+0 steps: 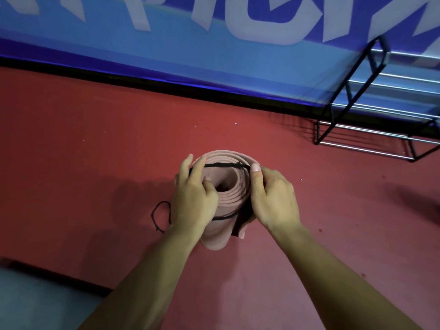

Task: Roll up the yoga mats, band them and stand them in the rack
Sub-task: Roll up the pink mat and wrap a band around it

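A pink rolled yoga mat [228,186] stands on end on the red floor, and I look down into its spiral top. A black elastic band [226,165] is stretched across the far rim of the roll and runs down to the near side. My left hand [194,198] grips the roll's left side and holds the band at the rim. On the right side my right hand [273,198] presses the band with its thumb at the rim. A second black band [160,216] lies loose on the floor, left of my left wrist.
A black metal rack [371,120] with silver bars stands at the right against a blue banner wall [214,55]. Red floor [95,151] surrounds the roll. A grey surface with a dark edge [35,298] lies at the bottom left.
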